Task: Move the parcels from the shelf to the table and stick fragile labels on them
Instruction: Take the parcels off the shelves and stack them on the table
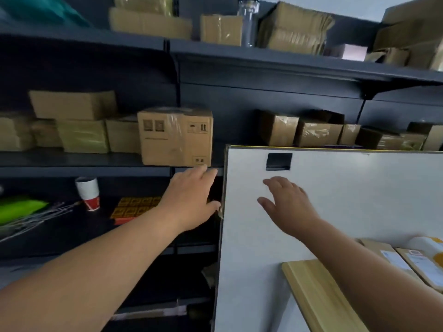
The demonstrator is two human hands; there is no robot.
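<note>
Both hands empty, fingers spread. Left hand just below the box on the shelf. Right hand over the white panel.

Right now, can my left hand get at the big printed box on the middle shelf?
Probably yes. The left hand is open just below the box, which stands at the front edge of the shelf with nothing before it; the white board is off to its right.
</note>
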